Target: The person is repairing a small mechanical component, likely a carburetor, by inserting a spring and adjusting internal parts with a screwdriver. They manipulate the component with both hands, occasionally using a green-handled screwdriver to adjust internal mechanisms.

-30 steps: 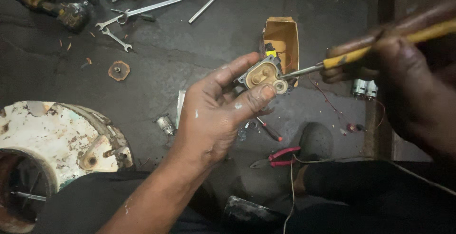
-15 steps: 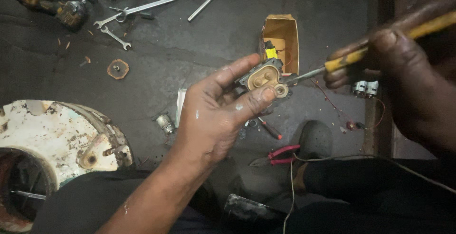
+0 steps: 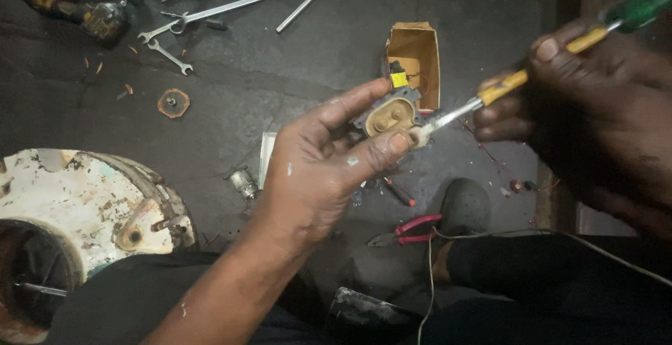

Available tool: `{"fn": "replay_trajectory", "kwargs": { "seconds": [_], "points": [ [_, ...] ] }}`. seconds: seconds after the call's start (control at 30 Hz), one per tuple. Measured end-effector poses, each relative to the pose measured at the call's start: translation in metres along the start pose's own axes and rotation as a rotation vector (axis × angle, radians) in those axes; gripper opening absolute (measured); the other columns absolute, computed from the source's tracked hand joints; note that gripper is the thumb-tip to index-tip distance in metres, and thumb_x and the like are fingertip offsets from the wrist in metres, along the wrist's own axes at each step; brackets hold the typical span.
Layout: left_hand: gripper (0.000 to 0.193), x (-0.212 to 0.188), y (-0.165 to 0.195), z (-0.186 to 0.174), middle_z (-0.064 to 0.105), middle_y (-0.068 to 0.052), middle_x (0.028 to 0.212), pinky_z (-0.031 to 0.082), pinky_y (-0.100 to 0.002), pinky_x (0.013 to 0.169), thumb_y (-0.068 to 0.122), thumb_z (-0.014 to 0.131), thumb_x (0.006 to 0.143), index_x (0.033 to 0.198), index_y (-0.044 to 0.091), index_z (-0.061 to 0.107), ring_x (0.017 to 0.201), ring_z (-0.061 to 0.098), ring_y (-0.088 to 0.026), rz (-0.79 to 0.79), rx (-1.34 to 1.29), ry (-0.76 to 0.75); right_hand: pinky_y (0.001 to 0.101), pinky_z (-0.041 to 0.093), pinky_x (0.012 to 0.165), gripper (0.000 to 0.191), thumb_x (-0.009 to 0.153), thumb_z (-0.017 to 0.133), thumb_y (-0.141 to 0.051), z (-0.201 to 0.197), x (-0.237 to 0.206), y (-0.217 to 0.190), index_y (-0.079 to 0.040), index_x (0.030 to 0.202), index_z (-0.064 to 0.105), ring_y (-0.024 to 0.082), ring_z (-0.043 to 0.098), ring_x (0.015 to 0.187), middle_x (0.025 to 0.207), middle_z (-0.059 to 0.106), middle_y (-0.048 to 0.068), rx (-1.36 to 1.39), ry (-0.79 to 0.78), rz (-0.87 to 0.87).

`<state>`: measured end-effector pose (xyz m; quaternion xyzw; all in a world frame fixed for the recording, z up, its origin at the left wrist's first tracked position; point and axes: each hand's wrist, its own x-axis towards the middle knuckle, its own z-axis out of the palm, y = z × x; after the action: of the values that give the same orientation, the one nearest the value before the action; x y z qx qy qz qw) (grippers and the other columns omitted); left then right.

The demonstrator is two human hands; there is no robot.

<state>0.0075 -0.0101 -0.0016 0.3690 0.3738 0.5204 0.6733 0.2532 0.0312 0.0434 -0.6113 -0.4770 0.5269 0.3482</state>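
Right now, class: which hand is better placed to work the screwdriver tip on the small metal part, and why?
The right hand: it grips the screwdriver, whose tip meets the small metal part. The left hand is busy holding that part.

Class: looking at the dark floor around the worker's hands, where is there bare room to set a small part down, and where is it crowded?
Bare floor lies between the round rusty disc and the open cardboard box, below the long bar. Crowded: the spanners at top left, and around the red-handled pliers below the left hand, which holds the carburettor.
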Motion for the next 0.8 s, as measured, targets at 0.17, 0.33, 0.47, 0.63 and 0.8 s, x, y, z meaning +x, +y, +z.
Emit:
{"fn": "replay_trajectory", "kwargs": {
  "seconds": [0.17,0.33,0.47,0.63,0.8],
  "points": [
    [0.064,0.001,-0.001,0.001,0.073,-0.029,0.116,0.07,-0.038,0.079,0.008,0.078,0.084,0.142,-0.007,0.056,0.099,0.076,-0.029,-0.054,-0.046,-0.008,0.0515,0.067,0.082,0.028,0.107,0.051,-0.032,-0.002,-0.003,-0.002,-0.007,0.12,0.05,0.034,0.077,0.096,0.106,0.067,0.024,0.021,-0.103,-0.086],
    [0.063,0.004,-0.001,0.002,0.072,-0.026,0.12,0.071,-0.04,0.078,0.01,0.076,0.085,0.141,-0.008,0.056,0.102,0.075,-0.028,-0.068,-0.107,-0.022,0.0533,0.066,0.079,0.028,0.106,0.052,-0.035,0.0,0.0,0.003,-0.015,0.126,0.048,0.036,0.075,0.096,0.11,0.066,0.02,0.067,-0.13,-0.162],
    [0.063,0.003,0.0,0.002,0.072,-0.025,0.119,0.071,-0.04,0.079,0.012,0.075,0.086,0.141,-0.009,0.054,0.103,0.076,-0.03,-0.107,-0.127,-0.017,0.0524,0.066,0.081,0.033,0.106,0.052,-0.038,-0.009,-0.002,0.005,-0.009,0.121,0.048,0.035,0.074,0.097,0.11,0.064,0.025,0.001,-0.074,-0.171],
    [0.064,0.004,0.0,0.001,0.069,-0.026,0.12,0.071,-0.042,0.082,0.012,0.074,0.087,0.143,-0.01,0.052,0.105,0.074,-0.03,-0.104,-0.136,-0.043,0.0506,0.065,0.084,0.041,0.105,0.047,-0.051,-0.012,0.006,0.012,-0.015,0.125,0.048,0.031,0.071,0.101,0.115,0.064,0.02,-0.042,0.012,-0.086],
    [0.063,0.004,0.0,0.001,0.069,-0.026,0.122,0.07,-0.041,0.084,0.011,0.073,0.089,0.144,-0.01,0.051,0.107,0.074,-0.03,-0.133,-0.179,-0.047,0.0497,0.063,0.084,0.036,0.108,0.046,-0.045,-0.023,0.009,0.024,-0.013,0.125,0.048,0.031,0.07,0.1,0.111,0.063,0.018,0.003,0.017,-0.066]
  ]
}}
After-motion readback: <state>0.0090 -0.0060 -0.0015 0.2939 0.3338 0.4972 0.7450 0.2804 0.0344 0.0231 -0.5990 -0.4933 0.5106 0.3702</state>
